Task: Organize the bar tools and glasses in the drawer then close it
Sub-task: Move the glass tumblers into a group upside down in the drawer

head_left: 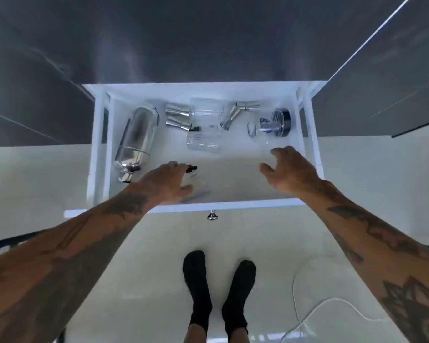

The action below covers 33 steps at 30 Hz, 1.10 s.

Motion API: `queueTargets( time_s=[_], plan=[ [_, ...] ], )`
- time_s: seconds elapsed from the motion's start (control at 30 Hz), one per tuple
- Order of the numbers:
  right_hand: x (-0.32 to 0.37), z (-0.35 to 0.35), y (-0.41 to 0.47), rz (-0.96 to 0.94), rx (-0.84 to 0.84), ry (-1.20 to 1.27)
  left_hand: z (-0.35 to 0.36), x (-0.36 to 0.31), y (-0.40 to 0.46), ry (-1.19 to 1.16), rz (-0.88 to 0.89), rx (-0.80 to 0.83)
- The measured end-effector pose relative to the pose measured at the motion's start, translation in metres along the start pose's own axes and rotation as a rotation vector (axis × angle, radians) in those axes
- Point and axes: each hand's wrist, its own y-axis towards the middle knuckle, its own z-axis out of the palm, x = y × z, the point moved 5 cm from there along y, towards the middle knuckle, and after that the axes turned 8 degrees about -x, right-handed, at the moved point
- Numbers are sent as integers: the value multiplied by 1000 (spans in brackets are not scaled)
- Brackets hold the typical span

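A white drawer (pixel 233 205) stands pulled out below me. Inside, a steel shaker (pixel 136 137) lies along the left wall. Steel jiggers (pixel 177 117) lie at the back, with another pair (pixel 238 112) further right. Clear glasses (pixel 204 127) lie in the middle, and a stemmed glass beside a dark-rimmed round piece (pixel 274 125) rests at the back right. My left hand (pixel 165 183) hovers over the front left, fingers around a small black-tipped tool (pixel 192 167); blurred metal pieces lie under it. My right hand (pixel 290 169) hangs open over the front right, holding nothing.
A chrome knob (pixel 212 215) sticks out of the drawer front. Dark cabinet fronts (pixel 382 95) flank the drawer on both sides. My feet in black socks (pixel 218 293) stand on a pale floor, and a white cable (pixel 315 310) trails to the right.
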Motion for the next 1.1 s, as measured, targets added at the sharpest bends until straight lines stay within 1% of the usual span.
queueTargets(
  time_s=[0.07, 0.1, 0.13, 0.23, 0.33, 0.5, 0.57, 0.63, 0.73, 0.83, 0.93, 1.1],
  plan=[
    [-26, 6, 20, 169, -89, -5, 16, 12, 18, 48, -31, 29],
    [-39, 13, 30, 246, -89, 8, 27, 22, 25, 54, -53, 40],
    [-47, 19, 35, 305, -47, 28, 35, 28, 27, 64, -80, 71],
    [-59, 45, 52, 390, 48, 116, 58, 35, 39, 48, -107, 72],
    [-60, 70, 57, 442, 82, 163, 67, 37, 43, 21, -117, 49],
    [-63, 84, 62, 430, -48, 217, 70, 40, 44, -56, -114, 10],
    [-67, 78, 60, 426, -36, 251, 70, 42, 42, -80, -130, 8],
    [-68, 64, 55, 366, -47, 218, 68, 42, 39, -94, -147, 6],
    [-63, 39, 41, 206, -73, 106, 63, 43, 36, -141, -157, 1],
    [-56, 22, 28, 94, -54, -69, 59, 46, 32, -190, -170, -6],
    [-49, 18, 21, 31, 2, -201, 55, 47, 28, -237, -171, -38],
    [-51, 35, 21, 77, 152, -251, 48, 41, 25, -322, -157, -87]
  ],
)
